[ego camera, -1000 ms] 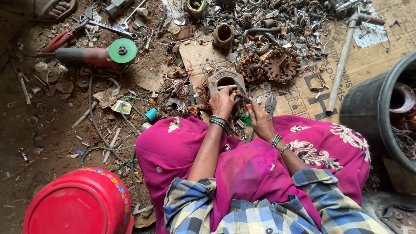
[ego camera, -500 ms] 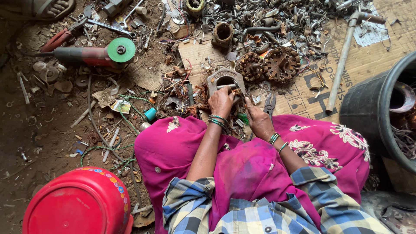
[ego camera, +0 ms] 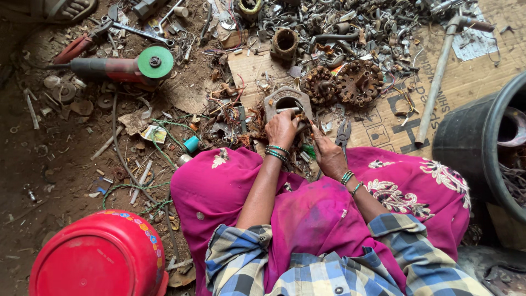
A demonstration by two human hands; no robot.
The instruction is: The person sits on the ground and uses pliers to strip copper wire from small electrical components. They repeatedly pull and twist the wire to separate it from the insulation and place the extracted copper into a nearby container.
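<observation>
- While I watched from the head view, the left hand (ego camera: 282, 129) was clenched over the near edge of a small motor housing (ego camera: 286, 101), a grey metal shell with a dark round opening; the housing sat on the ground just beyond the pink-draped knees, among tangled copper wire (ego camera: 255, 118).
- Its open face pointed up and a little away from me, so the bore ran roughly along the line from my lap outward; the left hand lay directly on its near side, touching it.
- The right hand (ego camera: 327, 156) sat to the right of the housing and nearer my body; its fingers were closed on a thin tool (ego camera: 302, 109) whose shaft slanted up and left toward the opening; I could not tell for certain whether the tip was inside the bore or only against the rim, since the fingers hid that spot.
- So the left hand was the nearer of the two to the housing; the right reached it only through the tool.
- A pair of pliers (ego camera: 343, 132) lay just beside the right hand; two rusty wound rotors (ego camera: 359, 82) rested on cardboard (ego camera: 252, 68) beyond; an angle grinder (ego camera: 123, 67) with a green disc lay well apart to the left, and a red plastic tub (ego camera: 96, 257) sat near my left knee.
</observation>
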